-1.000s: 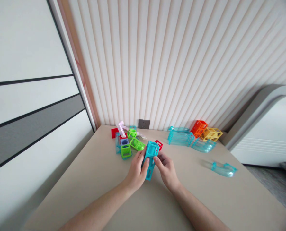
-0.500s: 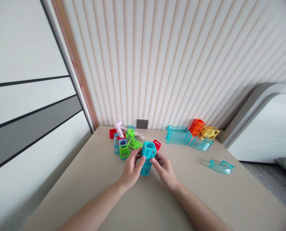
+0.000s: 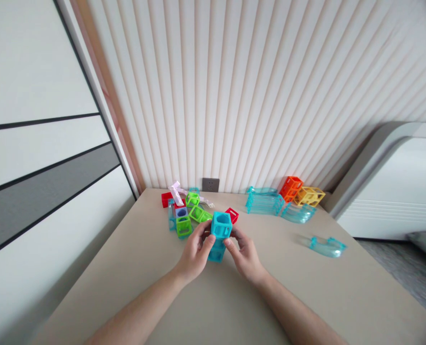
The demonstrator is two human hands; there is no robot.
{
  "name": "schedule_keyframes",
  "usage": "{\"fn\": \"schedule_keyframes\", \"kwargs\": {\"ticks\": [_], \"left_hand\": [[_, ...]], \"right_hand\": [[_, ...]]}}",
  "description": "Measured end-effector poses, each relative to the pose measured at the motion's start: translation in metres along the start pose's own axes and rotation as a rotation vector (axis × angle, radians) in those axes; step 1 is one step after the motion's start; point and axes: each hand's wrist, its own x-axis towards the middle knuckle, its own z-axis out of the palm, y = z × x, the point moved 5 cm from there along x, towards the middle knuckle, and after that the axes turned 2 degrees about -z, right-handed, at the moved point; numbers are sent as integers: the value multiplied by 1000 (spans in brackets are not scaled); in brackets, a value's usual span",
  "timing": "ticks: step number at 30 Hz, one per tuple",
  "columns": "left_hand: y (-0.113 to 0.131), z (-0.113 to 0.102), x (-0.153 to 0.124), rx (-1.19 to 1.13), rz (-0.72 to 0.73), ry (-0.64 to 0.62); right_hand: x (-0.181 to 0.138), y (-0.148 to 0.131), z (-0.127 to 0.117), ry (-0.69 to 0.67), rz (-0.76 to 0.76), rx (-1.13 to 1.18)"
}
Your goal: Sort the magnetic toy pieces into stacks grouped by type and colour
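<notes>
A stack of blue hollow toy cubes (image 3: pixel 221 225) stands upright at the middle of the table, its top cube having a round hole. My left hand (image 3: pixel 196 251) grips it from the left, thumb on the near side and fingers behind. On the other side my right hand (image 3: pixel 246 254) is closed on the same stack, its thumb near the joint between the cubes. The fingertips behind the stack are hidden. Just past my right fingers lies a red cube (image 3: pixel 232 215). Green cubes (image 3: pixel 200 213) lie beyond my left hand.
Left of the stack are a green cube (image 3: pixel 183 226), a purple cube (image 3: pixel 181 212) and a light purple strip (image 3: pixel 176 193). Clear blue track pieces (image 3: pixel 265 203), orange cubes (image 3: pixel 291 189) and yellow cubes (image 3: pixel 309 196) sit by the wall. A curved clear blue piece (image 3: pixel 328 247) lies at right.
The hands hold nearly the same place on the blue stack. The right thumb has shifted slightly lower; the whole view has moved a little.
</notes>
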Motion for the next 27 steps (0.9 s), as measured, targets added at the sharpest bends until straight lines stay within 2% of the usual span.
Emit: {"fn": "schedule_keyframes", "kwargs": {"ticks": [9, 17, 23, 27], "left_hand": [[-3, 0, 1, -48, -30, 30], [-3, 4, 1, -139, -6, -22], [-8, 2, 2, -114, -32, -22], [-2, 1, 0, -38, 25, -27]], "right_hand": [[0, -2, 2, 20, -6, 16], [1, 2, 2, 46, 16, 60], [1, 5, 1, 50, 12, 58], [-2, 2, 0, 27, -38, -6]]}}
